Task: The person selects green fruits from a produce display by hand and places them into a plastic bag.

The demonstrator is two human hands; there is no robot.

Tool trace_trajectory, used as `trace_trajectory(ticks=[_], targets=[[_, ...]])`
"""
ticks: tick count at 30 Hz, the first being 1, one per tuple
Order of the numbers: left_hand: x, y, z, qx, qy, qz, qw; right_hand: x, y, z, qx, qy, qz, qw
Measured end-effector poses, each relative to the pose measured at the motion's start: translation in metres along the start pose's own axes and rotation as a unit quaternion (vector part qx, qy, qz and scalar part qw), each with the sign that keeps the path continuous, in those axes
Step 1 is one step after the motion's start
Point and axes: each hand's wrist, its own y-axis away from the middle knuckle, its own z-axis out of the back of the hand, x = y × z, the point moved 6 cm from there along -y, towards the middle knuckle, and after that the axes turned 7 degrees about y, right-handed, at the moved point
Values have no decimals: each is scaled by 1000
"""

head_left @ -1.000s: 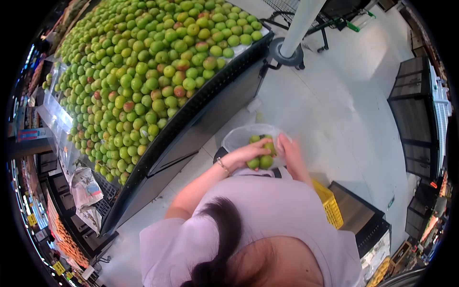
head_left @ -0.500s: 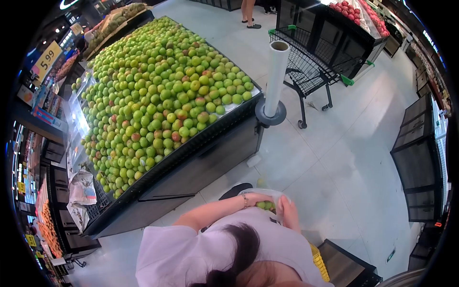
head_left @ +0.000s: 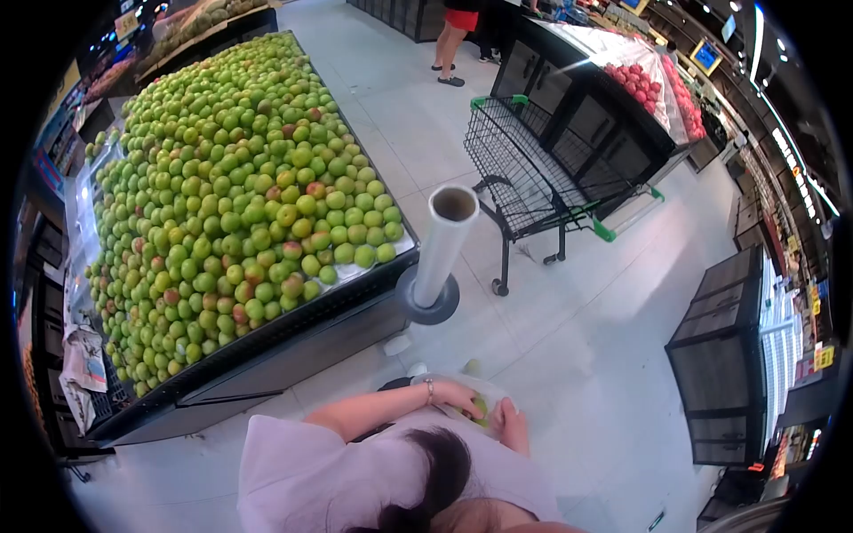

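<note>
A clear plastic bag (head_left: 490,387) with green fruit (head_left: 480,407) in it hangs before my body at the lower middle. My left hand (head_left: 455,397), with a bracelet at its wrist, reaches in at the bag's opening, and its fingers curl over the green fruit. On the bag's right side my right hand (head_left: 510,419) is closed, pinching the bag's edge. To the upper left a large heap of green and reddish round fruit (head_left: 231,204) fills a dark-sided stand (head_left: 293,355).
A roll of clear bags (head_left: 437,253) stands upright at the stand's corner. Beyond it are a shopping cart (head_left: 524,173), a stand of red fruit (head_left: 635,84) and a person's legs (head_left: 455,44). Dark cabinets (head_left: 724,355) stand at the right. A fruit (head_left: 472,366) lies on the floor.
The view has tilted up and turned right, bringing in the cart, the red fruit and a person's legs. Both hands stay at the bag, which now sits lower in view.
</note>
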Motion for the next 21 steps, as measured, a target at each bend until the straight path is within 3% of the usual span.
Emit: trace_trajectory(ticks=[3, 6, 7, 8, 11, 12, 13, 15, 17, 21], targets=[[20, -53, 35, -73, -247, 10, 966, 29, -31, 16, -4, 21, -11, 1000], [-15, -39, 53, -45, -97, 18, 994, 45, -58, 26, -95, -29, -43, 994], [-28, -32, 60, -34, -33, 25, 999, 52, -68, 30, -69, -22, -44, 996], [25, -71, 74, -36, 25, 97, 994, 58, -78, 33, -40, -15, -44, 998], [38, -70, 107, -208, 263, 16, 942, 64, -118, 46, 43, -7, -29, 999], [35, -75, 117, -239, 292, -8, 926, 67, -134, 50, 70, -6, -21, 997], [57, -98, 127, -205, 301, 31, 931, 72, -150, 52, 93, 7, -24, 995], [43, -108, 137, -220, 341, -20, 914, 79, -175, 59, 138, 38, -39, 989], [33, -117, 147, -241, 365, 32, 899, 92, -202, 73, 163, 90, -46, 981], [21, -149, 185, -326, 297, 39, 897, 125, -254, 89, 204, 127, -26, 970]])
